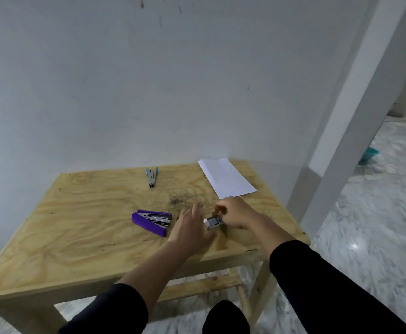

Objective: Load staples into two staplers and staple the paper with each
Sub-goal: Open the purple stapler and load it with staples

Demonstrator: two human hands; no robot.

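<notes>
The right hand (233,213) pinches the staple box (213,221); the left hand (190,227) rests beside it, fingers slack. The purple stapler (152,221) lies at nine o'clock, nearer the left hand, its long axis running three to nine.

Single head view: worn at head height, wide-angle, looks forward and down over plywood table (81,227) toward white wall (125,92); both forearms near, floor (377,237) at right.

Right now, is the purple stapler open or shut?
Open: the purple stapler lies on the table with its top swung away from the metal magazine.
</notes>
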